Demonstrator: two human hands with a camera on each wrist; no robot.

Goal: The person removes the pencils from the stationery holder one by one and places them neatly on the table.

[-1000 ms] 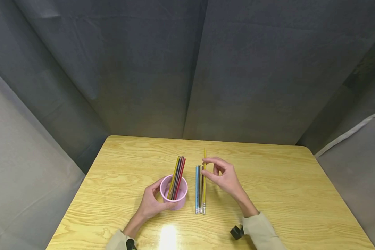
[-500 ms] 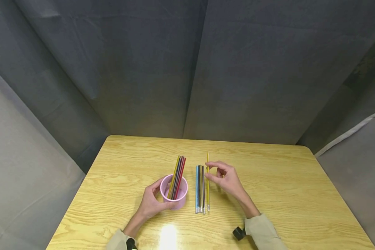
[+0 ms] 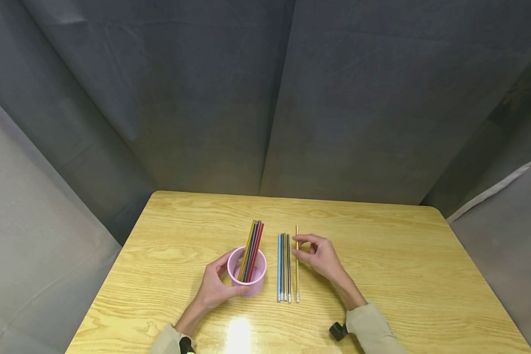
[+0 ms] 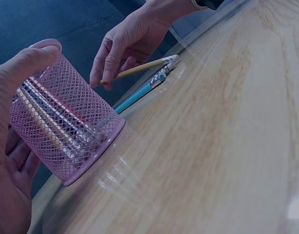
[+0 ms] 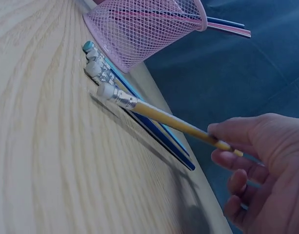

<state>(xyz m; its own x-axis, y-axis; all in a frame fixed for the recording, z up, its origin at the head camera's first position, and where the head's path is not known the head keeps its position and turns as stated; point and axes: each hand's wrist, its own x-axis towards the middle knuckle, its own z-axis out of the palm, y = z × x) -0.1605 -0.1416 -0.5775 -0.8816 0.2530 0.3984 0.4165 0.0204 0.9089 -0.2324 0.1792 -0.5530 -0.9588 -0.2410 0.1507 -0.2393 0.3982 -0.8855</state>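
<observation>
My left hand (image 3: 219, 285) grips a pink mesh pencil cup (image 4: 71, 112) that stands upright on the table. Several pencils (image 3: 251, 248), yellow, dark and red among them, lean inside it and stick out over the rim. Between thumb and fingertips, my right hand (image 3: 320, 255) pinches a yellow pencil (image 5: 164, 117) with a white eraser end. That pencil is right of a row of several pencils (image 3: 284, 265), light blue to dark, lying side by side with their erasers toward me. In the right wrist view its eraser end shows close over the table, with a shadow beneath.
The wood-grain table (image 3: 402, 275) has rounded far corners. Dark grey curtains (image 3: 203, 98) hang behind it, and lighter cloth (image 3: 26, 246) hangs at the sides. Light glares off the tabletop near the front.
My right hand has moved the yellow pencil right, away from the row, and a little toward me. My left hand and the cup have stayed in place.
</observation>
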